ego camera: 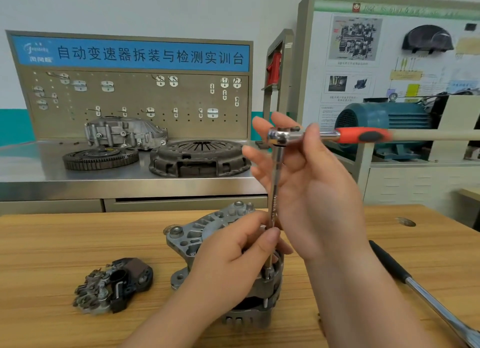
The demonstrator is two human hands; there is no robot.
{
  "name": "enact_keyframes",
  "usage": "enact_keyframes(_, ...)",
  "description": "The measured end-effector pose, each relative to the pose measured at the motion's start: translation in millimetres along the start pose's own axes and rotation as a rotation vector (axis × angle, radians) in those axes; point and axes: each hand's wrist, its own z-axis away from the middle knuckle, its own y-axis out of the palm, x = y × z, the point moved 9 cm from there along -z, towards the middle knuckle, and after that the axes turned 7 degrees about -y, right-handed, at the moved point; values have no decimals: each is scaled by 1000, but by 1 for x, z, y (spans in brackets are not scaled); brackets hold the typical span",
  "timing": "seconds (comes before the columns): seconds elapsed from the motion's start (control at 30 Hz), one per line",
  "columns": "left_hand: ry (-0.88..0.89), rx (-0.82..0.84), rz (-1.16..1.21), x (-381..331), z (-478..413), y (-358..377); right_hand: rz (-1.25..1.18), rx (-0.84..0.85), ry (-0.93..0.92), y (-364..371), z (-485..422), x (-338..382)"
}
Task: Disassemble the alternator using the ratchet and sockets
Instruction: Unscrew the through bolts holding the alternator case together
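At the lower centre of the frame the alternator (pixel 189 233) stands on a wooden table (pixel 65 238), with its grey housing turned upward. A socket (pixel 267 272) sits on what seems to be one of the long bolts at the housing edge. An extension bar (pixel 274 207) rises from it almost upright to the ratchet (pixel 332 134), whose orange handle points to the right side of the frame.

The left hand (pixel 233 251) pinches the bar low down, thumb against curled fingers. The right hand (pixel 311 186) is higher, near the middle of the frame. Its thumb lies in front of the ratchet shank and its fingers stand behind the head, half straight, so the hold looks loose.

I judge that the step in hand is the loosening of a housing bolt. The next move calls for keeping the bar straight over the bolt with the lower hand while the handle is swung. If the bar leans, the socket may slip off.

At the lower left lies a dark part with metal fins (pixel 114 285), probably taken off the alternator. At the lower right lies a second long tool (pixel 415 288) with a black grip.

Behind the table, in the left half, a steel bench (pixel 39 173) carries a toothed ring (pixel 100 156), a clutch cover (pixel 200 158) and a cast housing (pixel 124 133), under a pegboard (pixel 130 95) with a blue sign. At the upper right are a teal motor (pixel 384 116) and a display board (pixel 363 48).
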Motion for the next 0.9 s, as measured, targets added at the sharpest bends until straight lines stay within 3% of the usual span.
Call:
enact_keyframes(0.1, 5, 5, -30, 0, -1, -1, -48, -15, 67, -1, 0, -6)
enact_keyframes(0.3, -50, -54, -6, 6, -1, -5, 407, -19, -336, 1, 5, 27)
enact_keyframes(0.37, -41, -44, -11, 5, -1, -4, 350, -17, -307, 2, 5, 23)
enact_keyframes(0.57, 1, 29, -32, -2, 1, 3, 23, -14, 10, 0, 2, 1)
enact_keyframes(0.63, -19, 19, -31, 0, 1, 2, 95, -26, -42, -2, 2, 3)
enact_keyframes(0.8, -62, -14, -17, 8, -1, -1, 494, 32, -393, 7, 8, 30)
enact_keyframes(0.9, -40, 7, -21, 6, -1, 1, 330, -10, -311, 2, 6, 22)
